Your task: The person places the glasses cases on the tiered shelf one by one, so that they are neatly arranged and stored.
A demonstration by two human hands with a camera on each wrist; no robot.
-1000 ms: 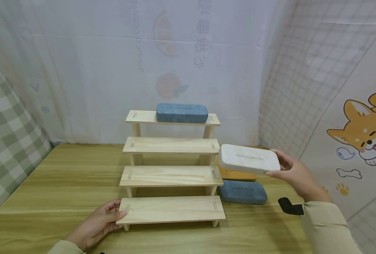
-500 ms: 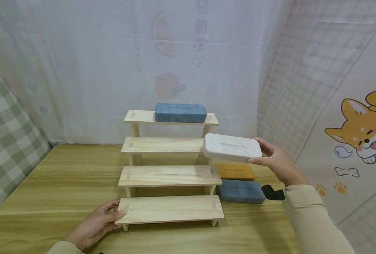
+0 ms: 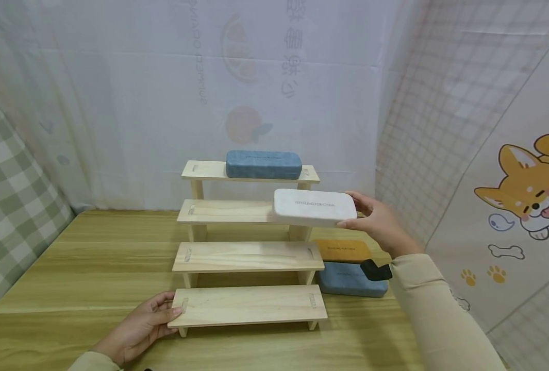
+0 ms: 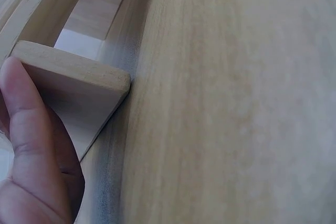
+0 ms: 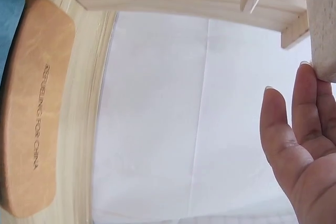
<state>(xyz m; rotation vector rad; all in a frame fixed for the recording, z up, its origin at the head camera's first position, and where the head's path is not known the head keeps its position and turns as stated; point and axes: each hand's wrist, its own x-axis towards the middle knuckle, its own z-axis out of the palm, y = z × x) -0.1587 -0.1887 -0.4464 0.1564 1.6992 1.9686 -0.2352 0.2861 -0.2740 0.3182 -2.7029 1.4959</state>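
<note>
While the right hand pinches the white case at its right end, some fingers hidden behind, the case covers part of the second-highest step; I cannot tell whether they touch, and its lettering is blurred. The left hand grips the lowest step by its left end, fingertips partly hidden. The steps partly conceal the orange case and lower blue case; another blue case sits on the top step.

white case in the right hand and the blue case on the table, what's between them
In the head view, a strip of table and the orange case show between the white case and the blue case.
</note>
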